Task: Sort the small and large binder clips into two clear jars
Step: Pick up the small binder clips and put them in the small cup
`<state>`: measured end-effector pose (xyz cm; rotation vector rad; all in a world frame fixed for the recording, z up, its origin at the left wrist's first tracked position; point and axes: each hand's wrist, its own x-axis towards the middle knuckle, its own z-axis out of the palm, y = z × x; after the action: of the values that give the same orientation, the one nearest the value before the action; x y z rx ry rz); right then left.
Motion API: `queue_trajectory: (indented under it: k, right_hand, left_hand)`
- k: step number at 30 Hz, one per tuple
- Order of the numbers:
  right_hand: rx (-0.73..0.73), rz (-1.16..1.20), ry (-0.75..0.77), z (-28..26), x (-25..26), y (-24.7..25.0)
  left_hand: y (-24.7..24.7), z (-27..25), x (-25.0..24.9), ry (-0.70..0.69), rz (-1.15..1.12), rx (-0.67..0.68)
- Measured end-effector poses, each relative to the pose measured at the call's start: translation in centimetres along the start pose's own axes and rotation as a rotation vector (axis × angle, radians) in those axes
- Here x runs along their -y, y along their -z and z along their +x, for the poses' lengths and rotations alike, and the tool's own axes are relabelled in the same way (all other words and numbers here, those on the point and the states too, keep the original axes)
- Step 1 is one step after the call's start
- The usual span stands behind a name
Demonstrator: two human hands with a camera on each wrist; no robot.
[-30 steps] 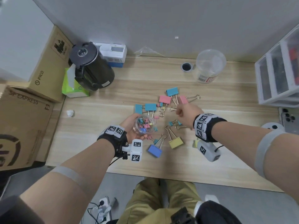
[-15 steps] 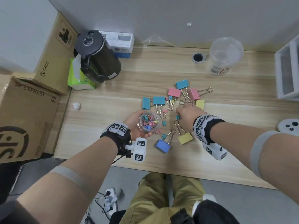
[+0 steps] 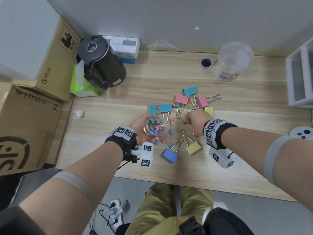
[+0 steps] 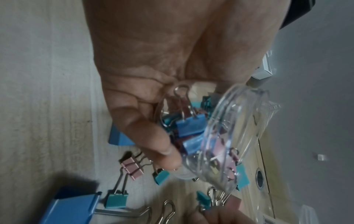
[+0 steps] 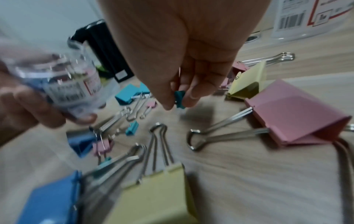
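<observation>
My left hand (image 3: 142, 128) grips a small clear jar (image 3: 155, 127) tilted above the desk, with several small clips inside (image 4: 191, 128). To its right, my right hand (image 3: 194, 122) pinches a small teal binder clip (image 5: 179, 98) between thumb and fingers, just above the wood. Large clips lie scattered around: a blue one (image 3: 170, 155) and a yellow one (image 3: 193, 147) near me, pink (image 3: 202, 100) and blue ones (image 3: 189, 90) farther off. Small clips (image 3: 171, 131) lie between my hands. A bigger clear jar (image 3: 233, 61) stands at the back right.
A black kettle (image 3: 101, 65), a green tissue pack (image 3: 79, 82) and a white box (image 3: 125, 46) sit at the back left. Cardboard boxes (image 3: 25, 126) stand left of the desk. White drawers (image 3: 299, 77) are at the right edge, a cable hole (image 3: 206, 62) by the big jar.
My right hand has drawn back from the far clips toward the jar, now pinching a small teal clip. The left hand still holds the jar in about the same place.
</observation>
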<state>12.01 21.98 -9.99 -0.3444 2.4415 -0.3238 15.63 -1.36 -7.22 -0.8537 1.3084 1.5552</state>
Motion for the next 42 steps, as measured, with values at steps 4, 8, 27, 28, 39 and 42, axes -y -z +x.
queue_trajectory:
  k: [4, 8, 27, 28, 39, 42]
  right_hand:
    - [-0.146, 0.285, 0.095, -0.4, 0.8, 1.9]
    - [-0.087, 0.456, 0.192, -0.6, 3.3, 4.7]
    - [0.039, 0.041, 0.265, -0.3, 4.7, -0.6]
    - [0.039, 0.012, 0.283, -0.2, 5.0, -1.3]
    - [0.091, -0.188, 0.34, 0.1, 6.2, -4.7]
    - [0.08, -0.142, 0.335, 0.4, 6.1, -4.9]
  left_hand:
    - [-0.3, 0.1, -0.3, 0.007, -0.001, -0.047]
    - [-1.0, -0.2, -1.0, -0.025, -0.009, -0.079]
    - [2.9, -1.1, 0.1, -0.023, -0.016, -0.049]
    - [3.0, -1.1, 0.3, -0.018, -0.021, -0.047]
    - [4.7, -0.9, 1.2, 0.002, -0.032, 0.001]
    - [5.2, -0.8, 1.3, 0.015, -0.031, -0.003]
